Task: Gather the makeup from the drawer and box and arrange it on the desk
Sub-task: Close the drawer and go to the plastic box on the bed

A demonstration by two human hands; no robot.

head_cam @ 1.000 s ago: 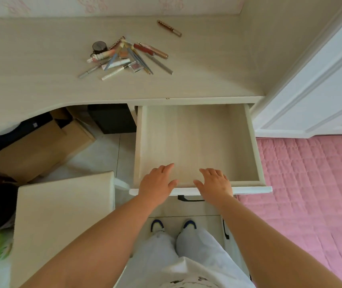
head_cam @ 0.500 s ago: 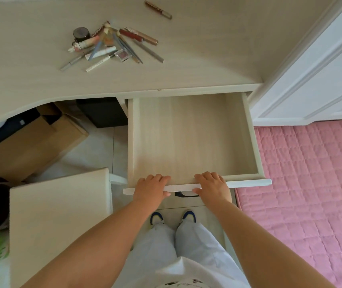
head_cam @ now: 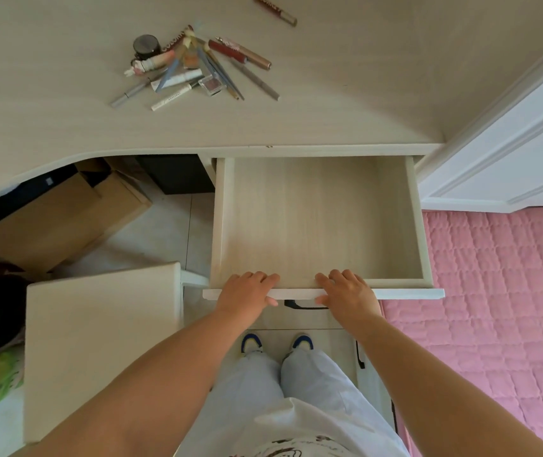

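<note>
Both of my hands grip the front edge of the open drawer [head_cam: 321,222]: left hand [head_cam: 247,291] and right hand [head_cam: 347,291] each curl fingers over its lip, thumbs underneath. Beyond, the makeup [head_cam: 194,67] lies heaped on the desk [head_cam: 346,103], one tube [head_cam: 275,9] apart.

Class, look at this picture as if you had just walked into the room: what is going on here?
A person stands at a desk with both hands on the front edge of an open drawer. The left hand and the right hand each curl their fingers over that edge. No makeup shows inside the drawer. A loose pile of makeup lies on the desk, with one tube apart from it further back. A cardboard box sits under the desk.
</note>
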